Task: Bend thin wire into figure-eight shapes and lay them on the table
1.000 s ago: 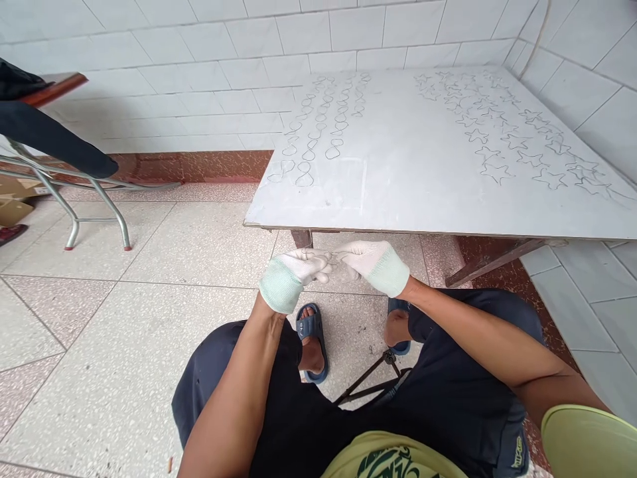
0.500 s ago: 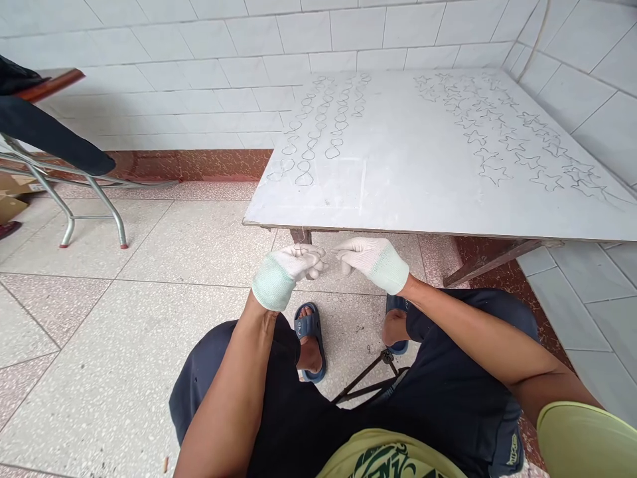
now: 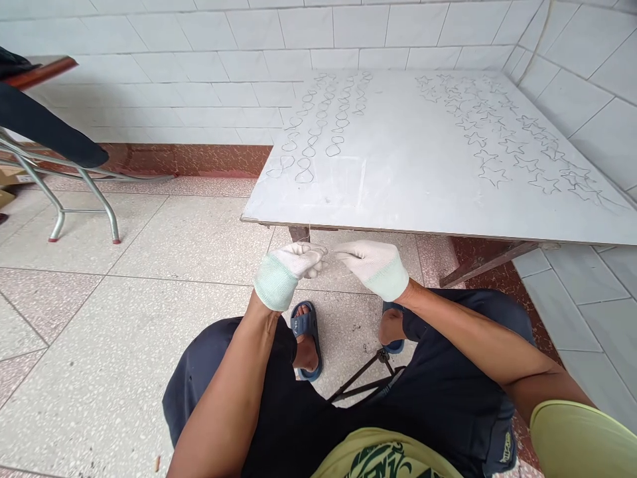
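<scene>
Thin light-coloured wire strand (image 3: 309, 232), apparently metal, one: located at the fingertips of the white-gloved left hand with pale-green cuff (image 3: 301, 260), its free end pointing to 12 o'clock. Left grip, at 9 o'clock of the pair: thumb and fingers narrow, seemingly holding the strand. White-gloved right hand with pale-green cuff (image 3: 365, 261), at 3 o'clock: tips gathered just beside the left's; whether fully closed or on wire, cannot tell. Risk, slipping: so fine a strand between thick gloved fingers could spring loose and fall to the speckled pale stone floor (image 3: 343, 318) beneath, hard to spot. Risk, snagging: the free end, near the rim of the white-topped table (image 3: 398, 192) at 12 to 2 o'clock, could catch if pushed forward. Risk, concealment: gloves hide most of the strand, so an unwanted kink could form unseen. Risk, disarray: a knocked table could jar the grey figure-eight wire outlines (image 3: 335, 144) at 12 o'clock and grey star-shaped wire outlines (image 3: 526, 162) at 2 o'clock.
</scene>
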`<action>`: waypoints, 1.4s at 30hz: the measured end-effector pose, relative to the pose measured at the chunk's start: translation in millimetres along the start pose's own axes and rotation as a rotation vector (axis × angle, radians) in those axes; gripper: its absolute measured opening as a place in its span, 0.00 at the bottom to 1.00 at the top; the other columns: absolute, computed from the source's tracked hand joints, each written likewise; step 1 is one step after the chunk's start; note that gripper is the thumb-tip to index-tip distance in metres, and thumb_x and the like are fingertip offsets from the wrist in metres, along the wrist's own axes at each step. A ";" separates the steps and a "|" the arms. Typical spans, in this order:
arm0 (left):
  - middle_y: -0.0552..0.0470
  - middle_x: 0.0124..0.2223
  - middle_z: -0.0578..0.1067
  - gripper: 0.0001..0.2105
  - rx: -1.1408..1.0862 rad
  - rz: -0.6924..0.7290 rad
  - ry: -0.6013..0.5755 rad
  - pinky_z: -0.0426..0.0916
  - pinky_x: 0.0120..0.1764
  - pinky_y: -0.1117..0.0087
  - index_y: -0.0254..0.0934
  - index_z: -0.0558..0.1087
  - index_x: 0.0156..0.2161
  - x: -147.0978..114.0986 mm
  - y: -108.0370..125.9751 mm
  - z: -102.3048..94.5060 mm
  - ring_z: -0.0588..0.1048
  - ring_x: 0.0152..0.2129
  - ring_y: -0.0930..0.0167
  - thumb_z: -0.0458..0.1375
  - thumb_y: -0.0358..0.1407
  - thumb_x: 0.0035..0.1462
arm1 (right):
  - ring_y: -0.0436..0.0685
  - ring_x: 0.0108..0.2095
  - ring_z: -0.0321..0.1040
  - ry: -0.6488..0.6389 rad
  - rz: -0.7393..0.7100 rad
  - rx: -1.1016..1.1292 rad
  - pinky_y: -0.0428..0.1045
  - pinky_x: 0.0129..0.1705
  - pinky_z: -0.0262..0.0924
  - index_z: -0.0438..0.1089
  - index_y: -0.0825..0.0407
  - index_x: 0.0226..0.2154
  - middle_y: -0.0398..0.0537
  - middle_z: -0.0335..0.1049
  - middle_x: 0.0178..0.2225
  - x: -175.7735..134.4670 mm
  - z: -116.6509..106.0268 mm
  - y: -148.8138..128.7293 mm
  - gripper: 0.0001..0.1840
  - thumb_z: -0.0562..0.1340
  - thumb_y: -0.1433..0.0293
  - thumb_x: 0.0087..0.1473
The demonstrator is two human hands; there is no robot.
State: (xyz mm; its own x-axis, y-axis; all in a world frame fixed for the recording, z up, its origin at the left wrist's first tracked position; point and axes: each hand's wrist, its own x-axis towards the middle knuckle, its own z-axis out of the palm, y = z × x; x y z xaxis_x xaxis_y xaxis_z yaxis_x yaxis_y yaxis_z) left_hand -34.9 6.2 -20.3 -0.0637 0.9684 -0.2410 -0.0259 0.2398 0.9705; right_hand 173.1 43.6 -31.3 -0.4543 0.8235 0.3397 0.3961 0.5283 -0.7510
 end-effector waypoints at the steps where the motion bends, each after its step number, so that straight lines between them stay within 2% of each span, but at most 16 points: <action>1: 0.52 0.23 0.75 0.16 0.005 -0.005 -0.007 0.66 0.26 0.72 0.37 0.73 0.23 -0.3 0.7 0.7 0.73 0.21 0.72 0.72 0.44 0.39 | 0.56 0.46 0.82 -0.008 -0.021 -0.037 0.50 0.53 0.71 0.86 0.38 0.44 0.38 0.86 0.44 0.3 -0.8 -0.3 0.14 0.64 0.67 0.66; 4: 0.50 0.24 0.76 0.15 0.012 0.000 -0.016 0.65 0.25 0.72 0.37 0.73 0.22 -0.8 3.0 2.9 0.70 0.19 0.74 0.71 0.44 0.39 | 0.56 0.45 0.81 -0.011 -0.088 -0.162 0.48 0.51 0.69 0.86 0.40 0.44 0.39 0.86 0.43 0.8 -3.0 0.8 0.14 0.63 0.68 0.67; 7: 0.50 0.24 0.77 0.14 0.017 0.020 -0.005 0.64 0.23 0.73 0.36 0.75 0.24 -1.3 3.8 4.8 0.70 0.19 0.75 0.70 0.44 0.39 | 0.54 0.39 0.78 -0.010 -0.174 -0.277 0.47 0.45 0.65 0.86 0.42 0.42 0.42 0.84 0.36 1.2 -5.4 5.9 0.15 0.62 0.68 0.69; 10: 0.50 0.23 0.76 0.14 0.061 0.027 0.005 0.65 0.24 0.73 0.37 0.73 0.21 -1.9 2.6 4.3 0.72 0.20 0.73 0.69 0.44 0.41 | 0.55 0.35 0.73 -0.060 -0.272 -0.355 0.48 0.41 0.60 0.85 0.44 0.41 0.45 0.80 0.31 3.0 -9.6 13.4 0.17 0.59 0.65 0.71; 12: 0.49 0.23 0.77 0.14 0.102 0.036 0.005 0.65 0.24 0.73 0.37 0.72 0.20 -2.3 1.3 2.6 0.71 0.20 0.74 0.69 0.43 0.43 | 0.56 0.35 0.71 -0.125 -0.328 -0.359 0.49 0.41 0.58 0.85 0.46 0.41 0.46 0.79 0.30 5.6 -14.0 17.3 0.19 0.57 0.65 0.72; 17: 0.48 0.25 0.79 0.09 0.161 -0.023 -0.097 0.62 0.22 0.73 0.35 0.80 0.28 -4.6 -2.6 -4.0 0.68 0.17 0.75 0.69 0.40 0.43 | 0.56 0.35 0.70 -0.365 -0.406 -0.250 0.49 0.41 0.57 0.84 0.45 0.41 0.46 0.77 0.31 13.3 -28.2 16.2 0.20 0.56 0.66 0.71; 24: 0.51 0.21 0.77 0.07 0.355 -0.116 -0.227 0.61 0.19 0.75 0.37 0.83 0.28 -11.2 -1.5 -8.5 0.69 0.17 0.74 0.70 0.38 0.44 | 0.55 0.33 0.68 -0.618 -0.483 -0.202 0.50 0.40 0.55 0.84 0.46 0.38 0.44 0.77 0.30 15.3 -38.1 5.1 0.20 0.55 0.69 0.68; 29: 0.49 0.23 0.78 0.05 0.446 -0.184 -0.272 0.61 0.18 0.74 0.39 0.84 0.27 -15.4 3.5 -4.3 0.70 0.17 0.72 0.70 0.36 0.42 | 0.56 0.34 0.67 -0.768 -0.500 -0.234 0.51 0.41 0.56 0.83 0.47 0.37 0.45 0.78 0.32 12.9 -39.1 2.2 0.20 0.55 0.71 0.67; 31: 0.49 0.23 0.78 0.04 0.437 -0.181 -0.305 0.62 0.19 0.73 0.40 0.85 0.28 -15.3 2.4 -2.2 0.70 0.18 0.70 0.70 0.36 0.43 | 0.56 0.36 0.68 -0.799 -0.506 -0.212 0.51 0.43 0.58 0.82 0.48 0.36 0.46 0.79 0.34 12.3 -40.3 0.6 0.20 0.54 0.71 0.68; 34: 0.49 0.22 0.77 0.02 0.404 -0.166 -0.336 0.62 0.19 0.72 0.40 0.84 0.27 -14.5 -0.6 0.1 0.70 0.18 0.70 0.69 0.34 0.44 | 0.56 0.34 0.66 -0.817 -0.494 -0.206 0.51 0.42 0.59 0.79 0.48 0.31 0.46 0.76 0.31 12.4 -43.0 -2.9 0.19 0.54 0.71 0.67; 38: 0.49 0.23 0.78 0.02 0.372 -0.190 -0.339 0.61 0.20 0.70 0.39 0.84 0.26 -15.0 -1.6 1.7 0.71 0.19 0.68 0.69 0.31 0.43 | 0.55 0.32 0.64 -0.827 -0.401 -0.177 0.51 0.38 0.58 0.75 0.47 0.26 0.43 0.71 0.26 12.8 -44.5 -7.4 0.16 0.58 0.71 0.63; 42: 0.48 0.23 0.79 0.02 0.391 -0.199 -0.346 0.61 0.21 0.70 0.39 0.83 0.26 -16.6 -0.2 3.7 0.74 0.20 0.66 0.70 0.31 0.43 | 0.55 0.31 0.65 -0.832 -0.225 -0.074 0.50 0.33 0.57 0.73 0.47 0.21 0.41 0.68 0.22 10.0 -39.5 -5.4 0.15 0.63 0.69 0.58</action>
State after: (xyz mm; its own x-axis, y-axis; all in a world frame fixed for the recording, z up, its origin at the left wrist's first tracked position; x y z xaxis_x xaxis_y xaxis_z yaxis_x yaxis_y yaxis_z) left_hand -30.2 -9.6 -16.5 0.2371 0.8520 -0.4668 0.3724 0.3641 0.8537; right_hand 198.0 57.2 -1.5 -0.9531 0.2941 -0.0711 0.2647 0.6964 -0.6671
